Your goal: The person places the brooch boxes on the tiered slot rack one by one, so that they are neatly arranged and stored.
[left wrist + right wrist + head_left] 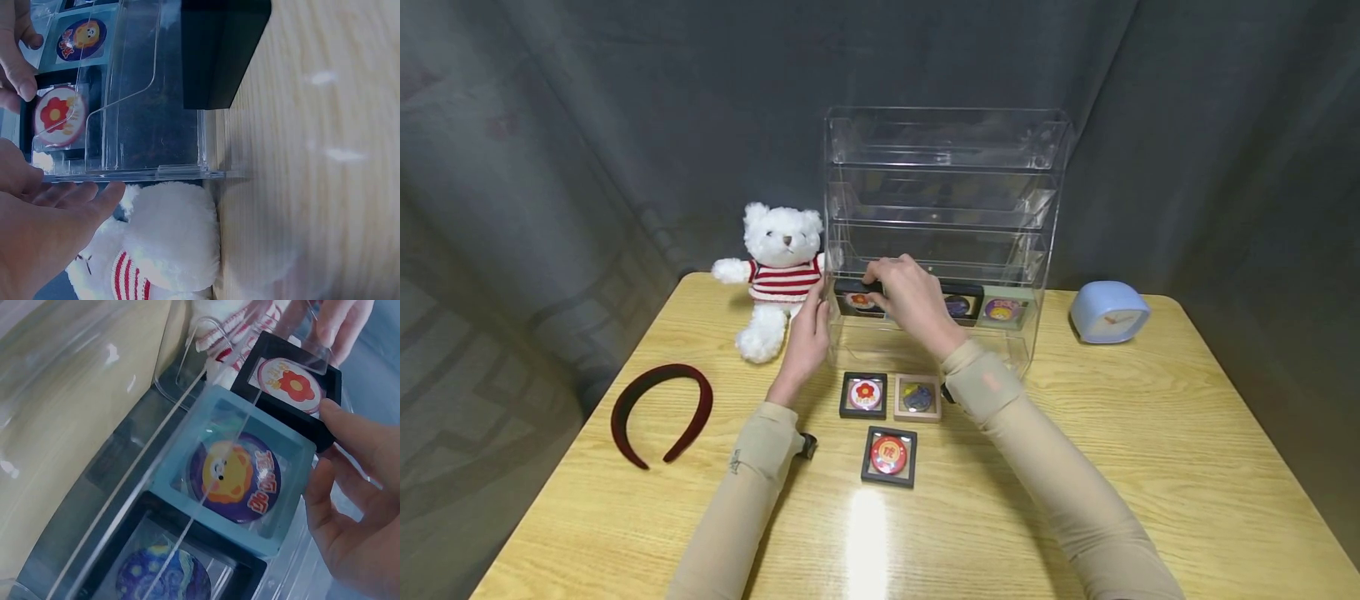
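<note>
A clear acrylic rack [943,221] with stepped shelves stands at the back of the table. My right hand [917,304] pinches the top edge of a black badge frame [255,369] with a red flower badge, at the left end of a low shelf. Beside it on that shelf sit a light blue frame [173,472] with a yellow cartoon badge, a black frame [237,565] with a swirly blue badge, and a pale green frame [1028,295]. My left hand [806,343] rests along the rack's left side, fingers extended.
In front of the rack lie a black frame [865,414] with a flower badge, a pink frame [917,417] and a black frame [888,481] with a red badge. A white teddy bear [784,279], dark red headband [703,408] and blue clock [1093,312] stand around.
</note>
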`<action>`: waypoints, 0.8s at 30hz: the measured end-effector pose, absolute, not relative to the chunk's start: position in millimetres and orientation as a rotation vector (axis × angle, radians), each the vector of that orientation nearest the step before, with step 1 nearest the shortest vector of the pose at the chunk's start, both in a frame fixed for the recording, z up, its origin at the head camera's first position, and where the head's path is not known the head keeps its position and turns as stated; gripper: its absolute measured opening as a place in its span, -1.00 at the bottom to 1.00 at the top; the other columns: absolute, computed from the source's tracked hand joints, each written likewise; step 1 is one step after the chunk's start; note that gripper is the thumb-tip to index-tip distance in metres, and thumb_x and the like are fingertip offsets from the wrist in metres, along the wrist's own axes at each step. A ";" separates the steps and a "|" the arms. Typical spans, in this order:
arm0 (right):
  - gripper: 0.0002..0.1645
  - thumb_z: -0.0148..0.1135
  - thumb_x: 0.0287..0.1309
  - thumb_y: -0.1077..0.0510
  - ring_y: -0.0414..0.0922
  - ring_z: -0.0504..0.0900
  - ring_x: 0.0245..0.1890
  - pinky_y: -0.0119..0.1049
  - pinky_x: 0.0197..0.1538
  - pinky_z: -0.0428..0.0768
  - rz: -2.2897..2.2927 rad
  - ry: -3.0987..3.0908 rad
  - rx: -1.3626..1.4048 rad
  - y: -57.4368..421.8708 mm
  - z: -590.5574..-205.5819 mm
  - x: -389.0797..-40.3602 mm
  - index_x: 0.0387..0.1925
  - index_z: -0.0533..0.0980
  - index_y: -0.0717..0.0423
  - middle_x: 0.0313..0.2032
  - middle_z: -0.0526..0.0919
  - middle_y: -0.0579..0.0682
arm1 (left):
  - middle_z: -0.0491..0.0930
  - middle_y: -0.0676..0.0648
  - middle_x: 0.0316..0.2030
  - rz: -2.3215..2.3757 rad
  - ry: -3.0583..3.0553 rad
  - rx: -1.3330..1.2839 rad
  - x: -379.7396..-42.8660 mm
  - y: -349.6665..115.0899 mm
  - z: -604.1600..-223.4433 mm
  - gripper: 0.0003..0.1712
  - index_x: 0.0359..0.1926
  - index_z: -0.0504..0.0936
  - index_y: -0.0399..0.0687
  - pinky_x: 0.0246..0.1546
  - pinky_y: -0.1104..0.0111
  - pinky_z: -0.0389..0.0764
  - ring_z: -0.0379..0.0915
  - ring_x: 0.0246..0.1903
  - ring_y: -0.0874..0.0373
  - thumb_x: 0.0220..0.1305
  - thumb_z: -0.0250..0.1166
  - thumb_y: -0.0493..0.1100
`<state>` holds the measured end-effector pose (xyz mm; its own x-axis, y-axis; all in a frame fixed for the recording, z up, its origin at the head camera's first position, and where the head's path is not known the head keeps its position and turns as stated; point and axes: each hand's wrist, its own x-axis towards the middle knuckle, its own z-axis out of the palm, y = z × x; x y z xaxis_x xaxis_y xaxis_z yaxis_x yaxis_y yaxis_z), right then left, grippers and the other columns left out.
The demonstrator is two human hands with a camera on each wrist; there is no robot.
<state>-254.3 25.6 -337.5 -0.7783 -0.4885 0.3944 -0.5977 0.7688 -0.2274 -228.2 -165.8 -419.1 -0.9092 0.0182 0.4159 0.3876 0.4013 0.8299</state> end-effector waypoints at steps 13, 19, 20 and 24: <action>-0.74 0.50 0.36 0.17 0.05 0.69 -0.02 -0.08 -0.23 0.80 0.434 -2.654 0.848 23.0 -342.0 -252.0 0.05 0.76 0.07 0.02 0.81 -0.02 | 0.30 -0.38 0.53 -1.522 -2.323 -0.331 -228.0 -164.9 -417.5 -0.43 0.62 0.20 -0.35 0.50 -0.02 0.40 0.31 0.47 -0.26 0.71 -0.12 -0.38; -0.73 0.49 0.38 0.15 0.03 0.71 -0.07 -0.10 -0.35 0.77 0.438 -2.654 0.837 25.6 -341.8 -249.3 0.07 0.73 0.06 0.04 0.81 -0.01 | 0.29 -0.38 0.54 -1.541 -2.317 -0.336 -227.4 -164.3 -416.6 -0.43 0.62 0.19 -0.37 0.52 -0.01 0.37 0.28 0.49 -0.25 0.71 -0.12 -0.38; -0.73 0.48 0.39 0.15 0.02 0.71 -0.10 -0.11 -0.39 0.76 0.440 -2.652 0.835 26.2 -341.9 -249.0 0.07 0.73 0.06 0.03 0.81 -0.01 | 0.29 -0.38 0.54 -1.541 -2.315 -0.338 -227.4 -164.3 -416.7 -0.43 0.62 0.19 -0.37 0.53 0.00 0.36 0.27 0.49 -0.25 0.71 -0.12 -0.38; -0.73 0.46 0.41 0.14 -0.01 0.70 -0.23 -0.17 -0.49 0.68 0.454 -2.647 0.836 27.8 -342.0 -248.0 0.09 0.72 0.06 -0.05 0.81 0.01 | 0.29 -0.38 0.54 -1.535 -2.312 -0.341 -227.8 -164.9 -417.9 -0.44 0.62 0.20 -0.37 0.53 0.00 0.35 0.28 0.48 -0.26 0.71 -0.12 -0.38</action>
<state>-248.0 27.8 -342.0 -0.7744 -0.4923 0.3975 -0.5966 0.7773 -0.1996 -227.8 -164.9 -417.9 -0.9120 0.0096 0.4101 0.3817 0.3861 0.8398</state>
